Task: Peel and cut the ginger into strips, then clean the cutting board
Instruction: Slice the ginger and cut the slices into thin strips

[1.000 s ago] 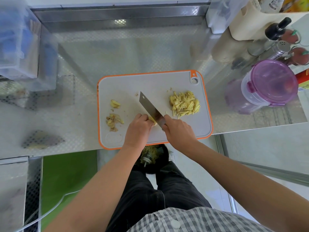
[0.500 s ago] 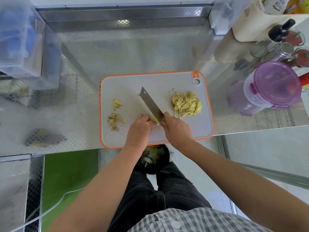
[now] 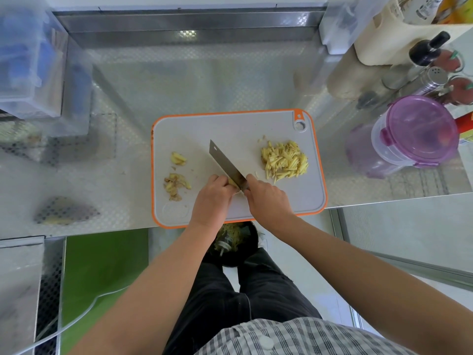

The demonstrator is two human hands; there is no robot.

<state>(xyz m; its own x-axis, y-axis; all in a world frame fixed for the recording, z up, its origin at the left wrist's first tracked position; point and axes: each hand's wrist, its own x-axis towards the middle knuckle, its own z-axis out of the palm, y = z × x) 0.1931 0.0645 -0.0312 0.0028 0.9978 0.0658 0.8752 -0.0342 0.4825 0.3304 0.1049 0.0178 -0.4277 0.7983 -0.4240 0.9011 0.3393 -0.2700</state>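
- The ginger piece point(image 3: 233, 183) is mostly hidden between the curled fingers of the left hand point(image 3: 212, 198) and the knife point(image 3: 225, 163). Only a yellow sliver is seen.
- The knife's handle is covered by the right hand point(image 3: 267, 198), which is clamped around it.
- The ginger piece is pinned down by the left hand, just beside the right.
- On the cutting board point(image 3: 230, 129), strips point(image 3: 284, 160) are piled beyond the right hand, and peels point(image 3: 175, 185) are scattered left of the left hand.

Bare forearms converge from below. The left grip point(image 3: 212, 194) sits knuckles-up, fingers curled onto a small yellow ginger piece point(image 3: 233, 184). The right grip point(image 3: 266, 198) is wrapped round the handle end of a flat steel cleaver point(image 3: 225, 163), just beside the left.
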